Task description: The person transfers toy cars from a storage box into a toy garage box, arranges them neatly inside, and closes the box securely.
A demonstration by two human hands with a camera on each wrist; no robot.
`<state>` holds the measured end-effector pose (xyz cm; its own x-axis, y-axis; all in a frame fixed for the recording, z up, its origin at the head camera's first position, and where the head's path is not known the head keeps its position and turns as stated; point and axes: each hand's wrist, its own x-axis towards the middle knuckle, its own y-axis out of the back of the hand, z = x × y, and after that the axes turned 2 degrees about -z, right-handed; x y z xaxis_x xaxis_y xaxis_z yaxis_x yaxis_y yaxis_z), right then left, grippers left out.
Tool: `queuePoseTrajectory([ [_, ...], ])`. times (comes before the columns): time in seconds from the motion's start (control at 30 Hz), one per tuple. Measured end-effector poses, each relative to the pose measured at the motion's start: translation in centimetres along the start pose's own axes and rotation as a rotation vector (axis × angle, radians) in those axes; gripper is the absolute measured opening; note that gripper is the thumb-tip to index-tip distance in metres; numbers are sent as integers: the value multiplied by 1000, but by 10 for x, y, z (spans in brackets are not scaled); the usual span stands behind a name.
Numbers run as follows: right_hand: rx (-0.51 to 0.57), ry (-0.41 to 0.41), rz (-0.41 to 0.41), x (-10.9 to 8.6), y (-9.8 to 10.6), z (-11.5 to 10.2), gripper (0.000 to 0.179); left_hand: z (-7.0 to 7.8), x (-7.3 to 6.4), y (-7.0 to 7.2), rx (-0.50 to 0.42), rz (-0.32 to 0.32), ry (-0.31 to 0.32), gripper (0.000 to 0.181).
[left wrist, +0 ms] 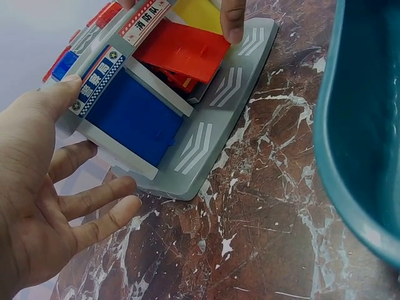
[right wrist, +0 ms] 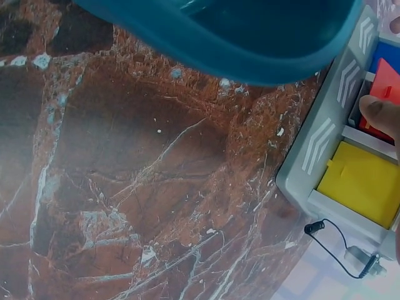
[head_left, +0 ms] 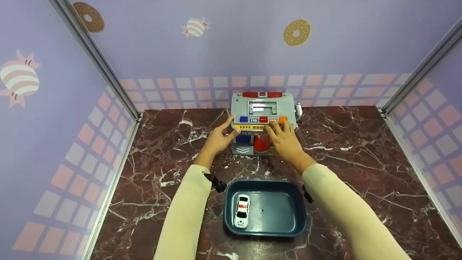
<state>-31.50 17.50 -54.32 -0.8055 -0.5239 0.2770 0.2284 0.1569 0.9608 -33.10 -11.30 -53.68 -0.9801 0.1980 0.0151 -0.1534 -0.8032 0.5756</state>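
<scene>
A grey toy garage stands against the back wall, with blue, red and orange buttons on top. My left hand is at its left front corner; the thumb touches beside the blue door's sign and the other fingers spread out straight. My right hand lies over the front right, fingertips on the front edge of the roof, with its thumb at the red door. That door tilts outward, and something red shows beneath it. The blue door and yellow door hang down over their bays.
Nearer the body sits a dark teal tray holding a white toy police car on its left side. A black cord with a small plug hangs off the garage's right side. Patterned walls enclose the marbled tabletop.
</scene>
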Motion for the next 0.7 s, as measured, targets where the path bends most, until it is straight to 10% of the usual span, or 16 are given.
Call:
queuePoseTrajectory([
  [0.7, -125, -22, 90, 8, -16, -5, 79, -1, -1, 0, 23, -1, 18, 70],
])
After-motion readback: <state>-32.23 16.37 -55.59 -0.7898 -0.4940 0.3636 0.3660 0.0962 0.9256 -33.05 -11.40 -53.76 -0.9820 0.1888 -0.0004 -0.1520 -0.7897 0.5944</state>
